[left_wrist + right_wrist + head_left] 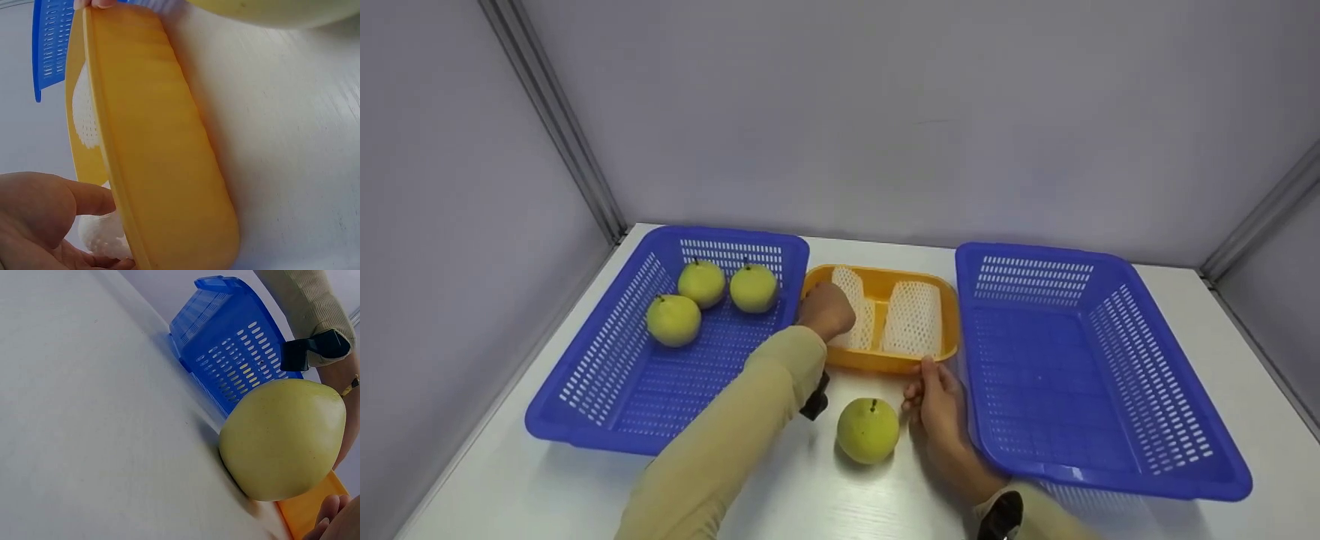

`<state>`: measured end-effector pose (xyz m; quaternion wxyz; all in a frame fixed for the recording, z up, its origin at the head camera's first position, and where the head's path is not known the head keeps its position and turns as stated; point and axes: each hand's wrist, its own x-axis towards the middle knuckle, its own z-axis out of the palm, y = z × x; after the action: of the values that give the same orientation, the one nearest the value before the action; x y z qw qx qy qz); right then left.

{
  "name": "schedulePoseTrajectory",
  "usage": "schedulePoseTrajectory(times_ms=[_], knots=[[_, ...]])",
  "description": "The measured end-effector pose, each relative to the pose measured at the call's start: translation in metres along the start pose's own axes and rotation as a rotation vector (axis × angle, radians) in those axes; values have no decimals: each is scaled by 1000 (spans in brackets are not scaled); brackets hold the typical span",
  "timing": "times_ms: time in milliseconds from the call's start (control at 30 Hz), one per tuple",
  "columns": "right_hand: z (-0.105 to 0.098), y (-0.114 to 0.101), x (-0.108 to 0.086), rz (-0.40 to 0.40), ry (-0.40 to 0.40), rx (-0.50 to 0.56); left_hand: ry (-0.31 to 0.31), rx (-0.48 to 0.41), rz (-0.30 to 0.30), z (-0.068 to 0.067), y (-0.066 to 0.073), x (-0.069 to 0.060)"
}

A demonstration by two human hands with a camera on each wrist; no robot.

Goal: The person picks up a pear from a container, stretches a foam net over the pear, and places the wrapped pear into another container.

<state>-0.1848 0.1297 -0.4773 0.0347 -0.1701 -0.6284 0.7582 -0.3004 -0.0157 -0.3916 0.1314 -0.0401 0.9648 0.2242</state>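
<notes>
An orange plastic basket (pixel 877 364) holds white foam fruit nets (pixel 913 319). My left hand (pixel 829 309) reaches into its left end; in the left wrist view, thumb and fingers close around a white foam net (pixel 107 233) beside the rim. My right hand (pixel 941 401) holds the basket's front rim near the right corner, its other fingers curled below. Between my forearms, a yellow-green pear (pixel 868 430) stands on the table, stem up, touched by neither hand. In the right wrist view this pear (pixel 284 441) hides part of the basket.
At left, a blue perforated basket (pixel 660 442) contains three more pears (pixel 673 320). Another blue basket (pixel 1110 484), with nothing visible inside, stands at right close to my right forearm. Pale walls (pixel 885 112) enclose the white table (pixel 840 502) at the back and sides.
</notes>
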Motion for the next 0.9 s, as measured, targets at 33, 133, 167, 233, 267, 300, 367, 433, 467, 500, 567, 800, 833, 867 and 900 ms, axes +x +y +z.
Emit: schedulePoseTrajectory(times_ms=[33,133,167,233,267,300,367,433,467,500,567,800,833,867,900], knots=[[0,0,0,1,1,-6,0,-17,-6,0,0,1],[-1,0,-1,-5,-5,-12,-4,-65,-13,-1,-1,4],[-1,0,-1,-6,-8,-8,-6,-70,-10,-1,-2,5],[-1,1,-1,-14,-13,-4,-9,-80,0,-1,-2,7],[-1,1,0,-17,-18,0,-9,-85,3,-1,-2,8],[-1,1,0,-20,-20,3,-8,-90,8,-2,-2,8],[-1,2,0,-21,-25,6,-11,-116,8,-4,-2,8],[-1,2,-1,-21,-20,2,-12,-150,5,-7,-2,8],[-1,2,-2,-20,-16,2,-12,-164,2,-9,-2,8],[0,2,-3,-19,-13,1,-11,-175,2,-10,-2,7],[0,3,-5,-19,-13,-3,5,-198,5,-14,-1,5],[-3,1,-22,-93,-81,-50,-26,-396,32,-29,-1,-4],[-4,0,-24,-124,-98,-65,-30,-429,39,-31,-2,-5],[-4,-1,-26,-162,-117,-82,-28,-457,47,-33,-3,-6],[-4,-2,-29,-200,-138,-100,-19,-479,54,-35,-4,-6]])
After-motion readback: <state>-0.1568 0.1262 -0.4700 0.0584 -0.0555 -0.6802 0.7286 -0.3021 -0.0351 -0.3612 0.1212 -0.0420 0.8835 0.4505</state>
